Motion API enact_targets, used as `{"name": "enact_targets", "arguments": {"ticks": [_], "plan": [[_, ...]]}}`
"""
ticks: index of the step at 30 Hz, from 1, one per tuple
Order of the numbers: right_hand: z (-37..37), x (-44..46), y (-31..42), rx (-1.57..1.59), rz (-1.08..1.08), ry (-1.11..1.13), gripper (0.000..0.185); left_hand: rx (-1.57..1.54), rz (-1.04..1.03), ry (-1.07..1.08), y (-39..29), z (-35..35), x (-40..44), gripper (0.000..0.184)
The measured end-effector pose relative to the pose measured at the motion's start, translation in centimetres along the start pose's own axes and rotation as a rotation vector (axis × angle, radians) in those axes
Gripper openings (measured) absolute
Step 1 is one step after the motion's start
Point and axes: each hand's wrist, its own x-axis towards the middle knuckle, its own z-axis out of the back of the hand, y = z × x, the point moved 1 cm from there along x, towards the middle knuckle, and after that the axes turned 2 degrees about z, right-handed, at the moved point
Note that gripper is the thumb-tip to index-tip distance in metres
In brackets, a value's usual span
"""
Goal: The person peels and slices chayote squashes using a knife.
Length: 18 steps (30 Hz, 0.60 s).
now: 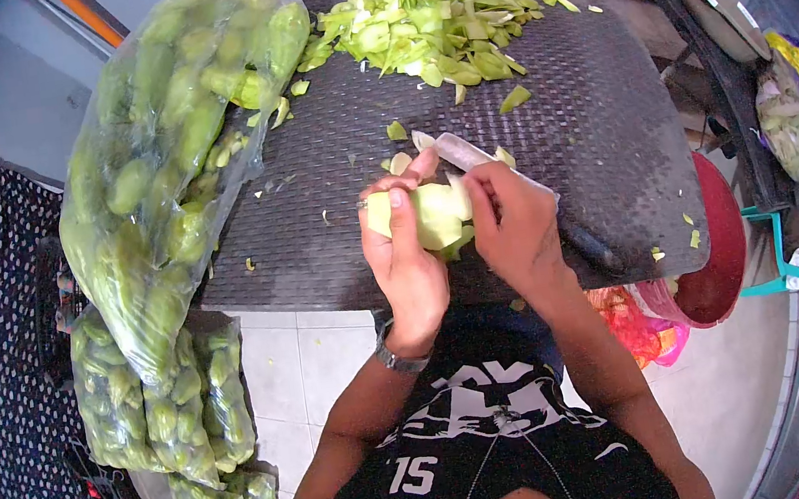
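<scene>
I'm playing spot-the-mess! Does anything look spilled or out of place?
A little: some green scraps lie by the near right corner of the table, away from the big heap of cut pieces at its far side, so they look scattered.

1. The fruit is pale yellow-green, its visible surface bare of darker skin and cut into smooth, flat-looking facets.
2. It lies roughly crosswise above the near part of the desk, gripped at its left portion by the fingers of the left hand.
3. Its right end meets the right hand, which hides part of it.
4. Behind that hand shows a long, pale, glossy blade-like strip, slanting; whether it is held cannot be told.
</scene>
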Motion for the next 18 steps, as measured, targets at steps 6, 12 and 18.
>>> {"name": "enact_targets", "arguments": {"ticks": [6, 12, 18], "plan": [[0.9, 1.1, -0.3, 0.415, -0.656, 0.32, 0.016, 0.057, -0.006, -0.093, 0.3, 1.3, 0.9, 0.019], [-1.1, 1.7, -1.9, 0.793, -0.652, 0.245, 0.015, -0.009, 0.085, -0.137, 0.1, 2.1, 1.2, 0.018], [-1.5, 1.5, -1.6, 0.668, -0.574, 0.449, 0.022, 0.046, 0.017, -0.174, 0.3, 2.6, 1.0, 0.02]]}}
